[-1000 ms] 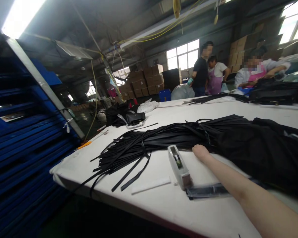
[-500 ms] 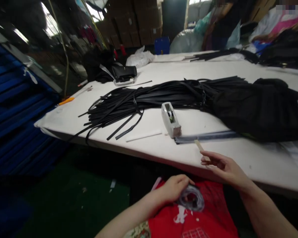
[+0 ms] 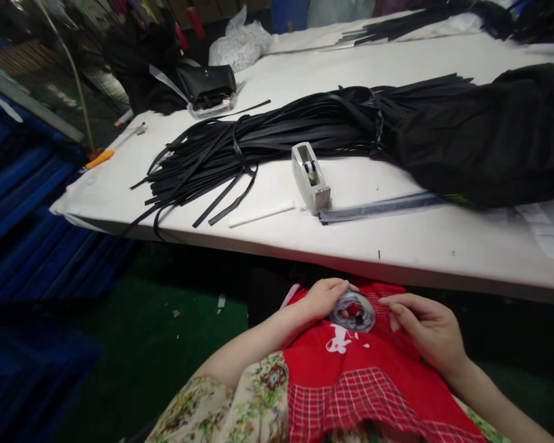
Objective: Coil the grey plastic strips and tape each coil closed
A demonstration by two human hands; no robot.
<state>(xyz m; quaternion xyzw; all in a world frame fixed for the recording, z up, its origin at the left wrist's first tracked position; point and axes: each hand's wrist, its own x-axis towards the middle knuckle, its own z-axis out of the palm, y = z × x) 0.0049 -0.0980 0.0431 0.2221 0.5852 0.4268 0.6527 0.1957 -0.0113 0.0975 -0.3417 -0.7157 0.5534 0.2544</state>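
My left hand is closed round a coil of grey, plastic-covered strip, held in front of the red apron. Dark bits show inside the coil's centre. Just right of it is my right hand, thumb and fingers pinched together, with its fingertips close to the coil. What the pinch holds, if anything, I cannot make out. On the white table beyond, a tape dispenser stands beside a flat dark strip in clear plastic.
A tied bundle of black straps lies across the table, with black fabric over its right end. A white stick, an orange-handled tool and a black bag are on the left. Blue stacked panels stand left of the table.
My right hand has come down from above the table edge to beside the coil; the pale strip it held is no longer visible. My view has tilted down. The left hand keeps the coil.
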